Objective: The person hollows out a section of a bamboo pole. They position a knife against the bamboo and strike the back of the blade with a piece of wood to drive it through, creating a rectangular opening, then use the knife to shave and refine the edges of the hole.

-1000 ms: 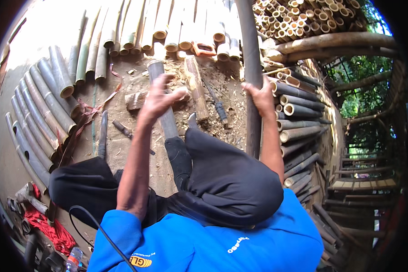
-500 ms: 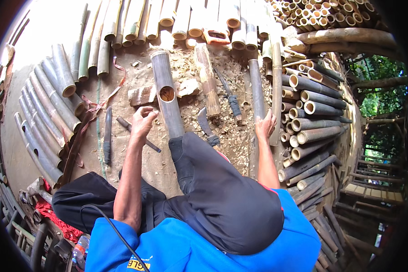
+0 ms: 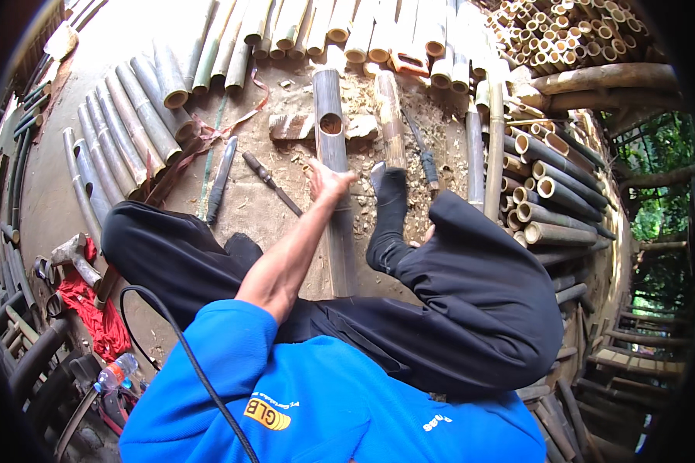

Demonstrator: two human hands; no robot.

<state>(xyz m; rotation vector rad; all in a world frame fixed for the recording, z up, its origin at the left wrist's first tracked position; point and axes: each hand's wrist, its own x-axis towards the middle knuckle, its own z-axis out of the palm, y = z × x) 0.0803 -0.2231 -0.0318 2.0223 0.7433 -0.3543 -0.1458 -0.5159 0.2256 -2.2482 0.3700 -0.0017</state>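
My left hand point(image 3: 330, 183) lies across a dark bamboo tube point(image 3: 338, 255), thumb on the left side and fingers toward the right, gripping it. An oval hole shows in the tube's upper face beyond the hand. The far part of the tube lies over a pale wood block point(image 3: 289, 127). Of my right hand point(image 3: 427, 235), only a few fingertips show beside my raised right knee; the trouser leg hides the rest. Left of the tube lie a slim tool with a thick handle point(image 3: 261, 170) and a knife with a dark wrapped handle point(image 3: 218, 193).
My foot in a dark sock point(image 3: 391, 201) partly covers a blade. A split log point(image 3: 390, 116) and another wrapped-handle knife point(image 3: 425, 154) lie to the right among chips. Bamboo tubes point(image 3: 135, 123) lie at left; more tubes point(image 3: 560, 185) are stacked at right. A saw point(image 3: 409, 63) lies at the back.
My left hand has moved right and down onto the bamboo tube. The right foot has come off the tube to its right. My right hand has left the right-hand tube and dropped behind the leg.
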